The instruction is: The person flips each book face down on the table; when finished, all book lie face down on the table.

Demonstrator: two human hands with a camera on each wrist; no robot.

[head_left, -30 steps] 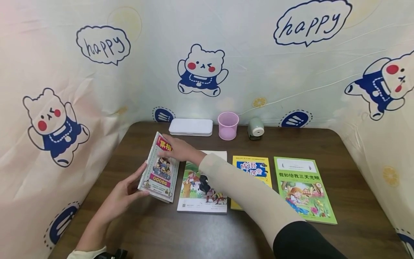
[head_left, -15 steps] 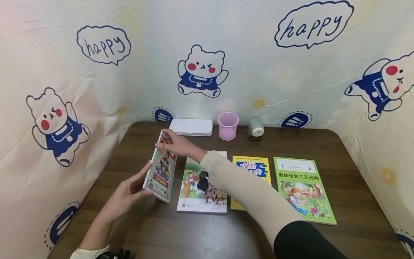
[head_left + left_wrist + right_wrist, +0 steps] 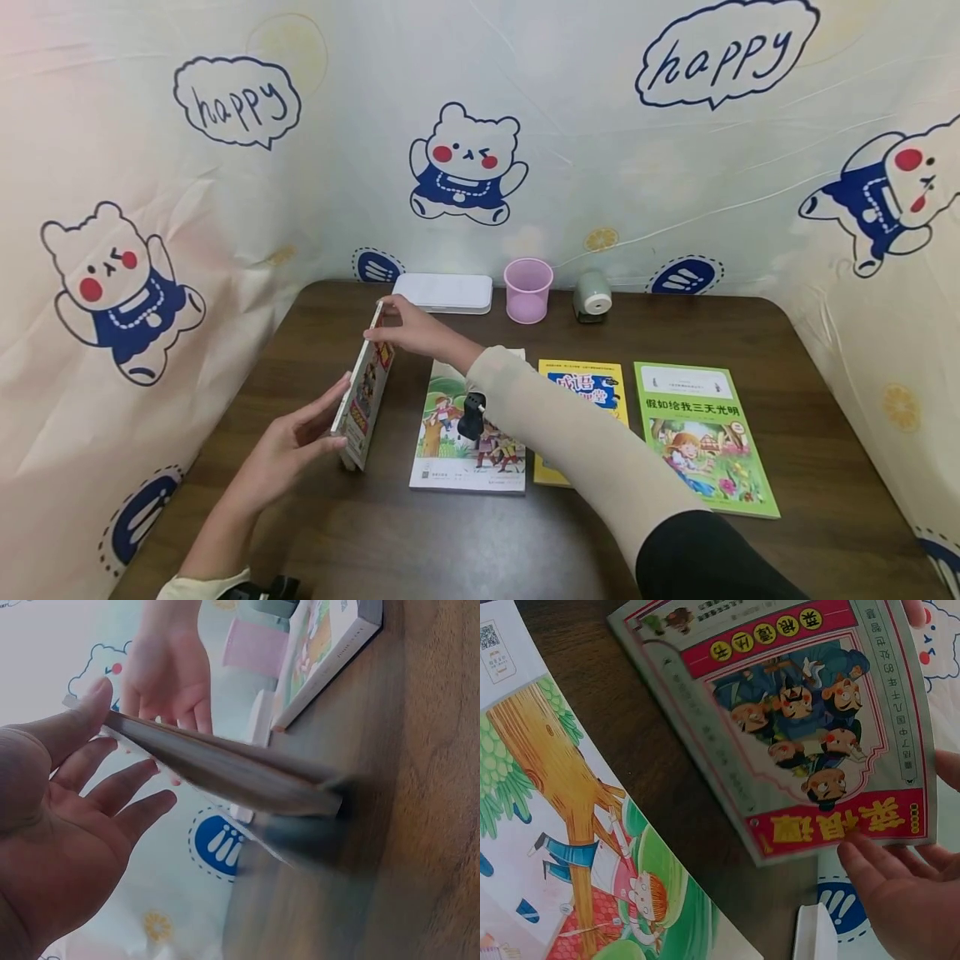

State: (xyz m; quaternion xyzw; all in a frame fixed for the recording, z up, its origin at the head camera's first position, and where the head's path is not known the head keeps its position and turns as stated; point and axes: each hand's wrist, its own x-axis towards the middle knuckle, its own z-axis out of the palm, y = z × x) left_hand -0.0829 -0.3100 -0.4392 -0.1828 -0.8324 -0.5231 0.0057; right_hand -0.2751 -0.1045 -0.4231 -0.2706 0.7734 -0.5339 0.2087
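Note:
A thin children's book (image 3: 365,392) with a red and white cover stands tilted on edge over the left of the table, its cover turned to the right. My left hand (image 3: 281,458) pinches its near left edge between thumb and fingers; the left wrist view shows the pages (image 3: 225,765) from the side. At the far top corner, my right hand (image 3: 416,333) grips the book between thumb and fingers. The right wrist view shows the cover (image 3: 802,735) with cartoon figures. A white picture book (image 3: 465,450) lies to the right, partly under my right forearm.
Further right lie a yellow book (image 3: 551,477), partly covered by my sleeve, and a green book (image 3: 712,433). Along the back of the table (image 3: 480,550) are a white case (image 3: 442,292), a pink cup (image 3: 528,292) and a grey-green pencil sharpener (image 3: 593,297). A printed cloth (image 3: 337,167) hangs behind.
The book has swung from lying back, cover facing up, to nearly upright on edge. My right hand has moved slightly up to its top corner; my left hand has shifted slightly right.

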